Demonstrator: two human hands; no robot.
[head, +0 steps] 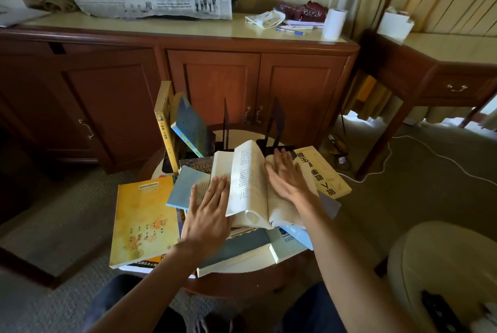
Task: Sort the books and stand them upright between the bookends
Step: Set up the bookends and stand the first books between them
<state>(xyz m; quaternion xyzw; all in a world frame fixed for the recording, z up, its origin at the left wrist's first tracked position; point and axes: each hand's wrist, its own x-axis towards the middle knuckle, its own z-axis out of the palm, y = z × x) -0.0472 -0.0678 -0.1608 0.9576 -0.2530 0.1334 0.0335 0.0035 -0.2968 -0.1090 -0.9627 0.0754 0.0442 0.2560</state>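
Head view: two black metal bookends (274,128) stood at the far side of the round worktop (242,283); two books leaned upright left of them. One open white paperback (250,184) lay atop the flat pile. Left hand (208,214) and right hand (286,176) pressed flat, fingers straight, on its pages.

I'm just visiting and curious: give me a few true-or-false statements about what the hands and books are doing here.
1. Both hands, left hand and right hand, lie flat on the open white-paged book. True.
2. The tall yellow book lies flat on the pile. False: it stands upright at the back left.
3. Two black metal bookends stand behind the open book. True.
4. The large orange-yellow paperback is open. False: it lies closed, front left.
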